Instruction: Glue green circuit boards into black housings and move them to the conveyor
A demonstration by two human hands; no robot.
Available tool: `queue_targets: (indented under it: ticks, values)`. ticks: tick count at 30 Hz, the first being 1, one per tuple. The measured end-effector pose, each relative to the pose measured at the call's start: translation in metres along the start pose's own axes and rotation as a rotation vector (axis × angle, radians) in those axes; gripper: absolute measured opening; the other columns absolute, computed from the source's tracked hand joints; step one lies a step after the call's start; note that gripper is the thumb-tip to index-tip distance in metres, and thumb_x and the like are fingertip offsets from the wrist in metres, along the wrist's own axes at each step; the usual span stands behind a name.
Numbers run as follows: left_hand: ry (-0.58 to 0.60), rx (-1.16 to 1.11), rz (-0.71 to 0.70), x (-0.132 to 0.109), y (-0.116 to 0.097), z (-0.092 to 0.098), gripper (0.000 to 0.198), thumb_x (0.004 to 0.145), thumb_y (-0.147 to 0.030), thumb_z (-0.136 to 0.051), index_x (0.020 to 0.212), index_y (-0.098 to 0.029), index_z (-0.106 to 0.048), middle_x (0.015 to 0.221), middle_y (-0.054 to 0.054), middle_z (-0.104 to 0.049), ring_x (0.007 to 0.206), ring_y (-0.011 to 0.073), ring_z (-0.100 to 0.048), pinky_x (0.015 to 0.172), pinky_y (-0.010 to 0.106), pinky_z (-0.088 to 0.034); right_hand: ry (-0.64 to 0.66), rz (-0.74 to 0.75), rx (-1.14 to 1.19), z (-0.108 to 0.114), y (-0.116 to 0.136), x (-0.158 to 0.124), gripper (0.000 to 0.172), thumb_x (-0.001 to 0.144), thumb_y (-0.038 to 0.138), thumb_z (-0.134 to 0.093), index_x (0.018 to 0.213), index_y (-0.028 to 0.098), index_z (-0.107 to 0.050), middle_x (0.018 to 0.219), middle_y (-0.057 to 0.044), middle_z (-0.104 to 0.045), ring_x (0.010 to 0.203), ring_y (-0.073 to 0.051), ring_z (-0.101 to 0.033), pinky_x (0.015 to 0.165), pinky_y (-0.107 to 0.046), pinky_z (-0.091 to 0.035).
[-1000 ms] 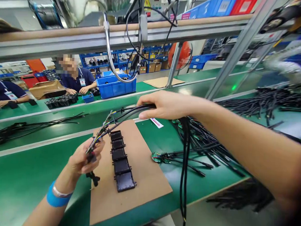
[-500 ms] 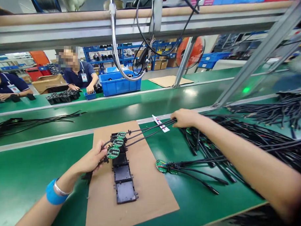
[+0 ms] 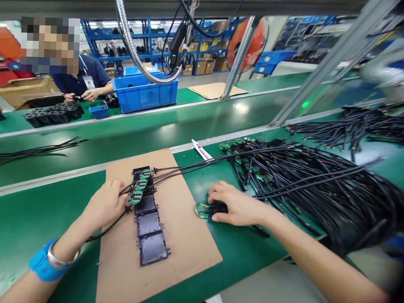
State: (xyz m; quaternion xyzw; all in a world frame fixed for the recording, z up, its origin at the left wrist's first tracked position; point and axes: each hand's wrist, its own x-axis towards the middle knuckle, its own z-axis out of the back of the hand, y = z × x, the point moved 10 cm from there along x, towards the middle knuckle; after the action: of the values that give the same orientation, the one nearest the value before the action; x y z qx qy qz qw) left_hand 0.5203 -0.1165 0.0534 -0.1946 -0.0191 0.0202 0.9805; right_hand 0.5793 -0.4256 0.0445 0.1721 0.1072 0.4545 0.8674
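Note:
My left hand [image 3: 108, 205] pinches black cables that carry several round green circuit boards [image 3: 140, 187]. These boards hang over the upper end of a row of square black plastic housings [image 3: 148, 224], which lies on a cardboard sheet [image 3: 188, 252]. From the boards, long black cables [image 3: 174, 171] run off to the right. Beyond the cardboard's right edge, my right hand [image 3: 236, 205] curls its fingers round a second bunch of cabled circuit boards [image 3: 203, 210] on the green table. Part of that bunch is hidden under the palm.
A large pile of black cables [image 3: 307, 181] covers the table's right side. A white tube [image 3: 202, 150] lies behind the cardboard. More cables [image 3: 36, 150] lie at left. Across the bench, a person [image 3: 88, 77] handles parts beside a blue bin [image 3: 144, 94]. A metal hose [image 3: 132, 52] hangs overhead.
My right hand has released the long cables near the tube and come down onto the second bunch of boards. My left hand still holds its cables, with its boards now tilted. The view has shifted.

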Motion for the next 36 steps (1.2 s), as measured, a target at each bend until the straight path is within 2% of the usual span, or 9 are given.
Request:
queue_targets:
  ticks: [3, 9, 11, 14, 16, 19, 28, 32, 36]
  values:
    - [-0.173, -0.108, -0.178, -0.016, -0.047, 0.021, 0.021, 0.087, -0.037, -0.049, 0.099, -0.020, -0.052, 0.104, 0.012, -0.058, 0.098, 0.0297, -0.054, 0.087, 0.044, -0.042, -0.069, 0.042, 0.125, 0.003, 0.016, -0.009, 0.005, 0.082, 0.021, -0.060, 0.085, 0.019, -0.056, 0.089, -0.006, -0.058, 0.085, -0.020, -0.054, 0.076, -0.036, -0.047]
    - [0.504, -1.080, -0.254, -0.045, -0.164, -0.068, 0.047, 0.084, -0.047, -0.062, 0.122, -0.022, -0.050, 0.121, 0.012, -0.058, 0.106, 0.0266, -0.058, 0.091, 0.041, -0.047, -0.596, 0.386, 0.196, 0.055, 0.103, -0.031, 0.011, 0.087, 0.014, -0.056, 0.094, 0.021, -0.051, 0.096, -0.007, -0.058, 0.092, -0.017, -0.056, 0.081, -0.032, -0.048]
    - [0.566, -1.395, -0.234, -0.045, -0.187, -0.078, 0.048, 0.086, -0.049, -0.059, 0.126, -0.024, -0.047, 0.126, 0.012, -0.056, 0.113, 0.0279, -0.055, 0.095, 0.044, -0.045, -0.602, 0.505, 0.119, 0.054, 0.133, -0.041, 0.011, 0.088, 0.023, -0.059, 0.097, 0.021, -0.054, 0.102, -0.009, -0.058, 0.101, -0.020, -0.055, 0.088, -0.036, -0.048]
    - [0.544, -1.655, -0.255, -0.044, -0.196, -0.066, 0.047, 0.086, -0.044, -0.060, 0.126, -0.022, -0.047, 0.124, 0.013, -0.057, 0.106, 0.0301, -0.060, 0.094, 0.048, -0.044, -0.525, 0.395, 0.059, 0.049, 0.127, -0.045, 0.055, 0.076, 0.048, -0.072, 0.118, 0.020, -0.050, 0.124, -0.016, -0.052, 0.121, -0.030, -0.047, 0.100, -0.047, -0.041]
    - [0.535, -1.639, -0.340, -0.050, -0.197, -0.045, 0.055, 0.080, -0.038, -0.067, 0.129, -0.021, -0.046, 0.125, 0.014, -0.056, 0.102, 0.0304, -0.062, 0.094, 0.048, -0.043, -0.469, 0.196, 0.083, 0.047, 0.096, -0.045, 0.074, 0.074, 0.047, -0.073, 0.132, 0.017, -0.040, 0.130, -0.018, -0.050, 0.120, -0.031, -0.048, 0.097, -0.046, -0.044]
    - [0.529, -1.464, -0.351, -0.057, -0.189, -0.025, 0.063, 0.076, -0.031, -0.070, 0.132, -0.021, -0.044, 0.125, 0.015, -0.055, 0.100, 0.0281, -0.060, 0.091, 0.044, -0.044, -0.327, 0.053, 0.167, 0.037, 0.068, -0.041, 0.040, 0.089, 0.024, -0.053, 0.128, 0.018, -0.045, 0.109, -0.010, -0.063, 0.090, -0.020, -0.062, 0.078, -0.033, -0.050]
    - [0.554, -1.275, -0.391, -0.069, -0.157, -0.010, 0.078, 0.063, -0.036, -0.080, 0.131, -0.020, -0.046, 0.090, 0.006, -0.059, 0.075, 0.0189, -0.055, 0.066, 0.031, -0.044, -0.562, 0.185, 0.224, 0.093, 0.104, -0.038, 0.014, 0.092, 0.020, -0.044, 0.095, 0.019, -0.057, 0.082, -0.001, -0.063, 0.070, -0.012, -0.057, 0.063, -0.021, -0.045]
    - [0.639, -1.390, -0.250, -0.085, -0.119, -0.006, 0.069, 0.062, -0.048, -0.077, 0.118, -0.015, -0.054, 0.076, 0.002, -0.050, 0.053, 0.0084, -0.042, 0.048, 0.022, -0.031, -0.481, 0.313, 0.074, 0.101, 0.113, -0.033, 0.013, 0.089, 0.021, -0.050, 0.099, 0.018, -0.058, 0.087, -0.003, -0.066, 0.075, -0.013, -0.061, 0.068, -0.023, -0.048]
    - [0.461, -1.311, 0.015, -0.099, -0.056, 0.003, 0.046, 0.082, -0.057, -0.058, 0.102, -0.016, -0.053, 0.072, -0.004, -0.040, 0.042, 0.0012, -0.025, 0.040, 0.019, -0.016, -0.365, 0.260, -0.138, 0.113, 0.067, -0.032, 0.025, 0.086, 0.040, -0.057, 0.099, 0.019, -0.061, 0.079, -0.004, -0.066, 0.063, -0.015, -0.059, 0.057, -0.028, -0.047]
